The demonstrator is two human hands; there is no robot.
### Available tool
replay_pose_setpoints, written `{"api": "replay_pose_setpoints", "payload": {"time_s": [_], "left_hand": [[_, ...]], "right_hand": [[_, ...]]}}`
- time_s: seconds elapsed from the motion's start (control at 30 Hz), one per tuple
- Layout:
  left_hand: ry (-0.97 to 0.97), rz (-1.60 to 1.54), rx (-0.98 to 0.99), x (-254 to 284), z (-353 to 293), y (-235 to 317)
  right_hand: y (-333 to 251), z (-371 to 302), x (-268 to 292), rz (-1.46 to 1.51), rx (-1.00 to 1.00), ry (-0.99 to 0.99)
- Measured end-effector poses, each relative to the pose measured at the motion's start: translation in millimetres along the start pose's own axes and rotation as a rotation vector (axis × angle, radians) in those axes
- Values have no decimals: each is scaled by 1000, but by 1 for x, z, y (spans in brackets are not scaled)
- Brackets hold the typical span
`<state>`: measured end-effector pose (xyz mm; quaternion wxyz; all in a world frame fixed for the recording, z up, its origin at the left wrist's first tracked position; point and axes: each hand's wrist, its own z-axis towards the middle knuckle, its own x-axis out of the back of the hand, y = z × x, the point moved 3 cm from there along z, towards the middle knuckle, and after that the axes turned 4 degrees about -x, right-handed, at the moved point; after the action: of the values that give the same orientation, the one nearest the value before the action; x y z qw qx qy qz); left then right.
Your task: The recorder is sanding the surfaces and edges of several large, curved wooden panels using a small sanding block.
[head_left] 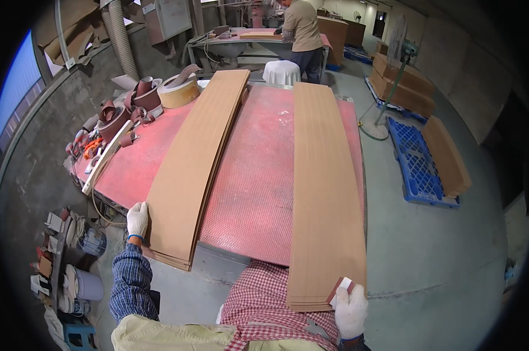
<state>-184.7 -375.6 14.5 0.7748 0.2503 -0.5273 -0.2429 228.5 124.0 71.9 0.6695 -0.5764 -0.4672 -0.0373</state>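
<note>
Two stacks of long, thin brown wooden boards lie lengthwise on a pink, textured worktable (252,175). My left hand (137,220), in a white knit glove, is closed at the left edge of the left board stack (188,158), near its close end; the fingertips are partly hidden. My right hand (351,313), gloved too, grips a small sanding block (340,289) with a reddish-brown abrasive face and a white part. That block is at the near right corner of the right board stack (323,187), whose near end overhangs the table beside my checked apron.
Sanding belt rolls (144,93) and a wide tape-like roll (179,90) crowd the table's far left. A co-worker (304,35) stands at another bench beyond. Blue pallets (419,164) and a stand fan (400,76) are on the right; buckets (88,284) stand lower left.
</note>
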Motion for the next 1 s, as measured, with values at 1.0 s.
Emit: {"api": "replay_pose_setpoints", "payload": {"time_s": [1.0], "left_hand": [[-502, -212, -645, -183, -229, 312]], "right_hand": [[24, 9, 43, -415, 133, -121]]}}
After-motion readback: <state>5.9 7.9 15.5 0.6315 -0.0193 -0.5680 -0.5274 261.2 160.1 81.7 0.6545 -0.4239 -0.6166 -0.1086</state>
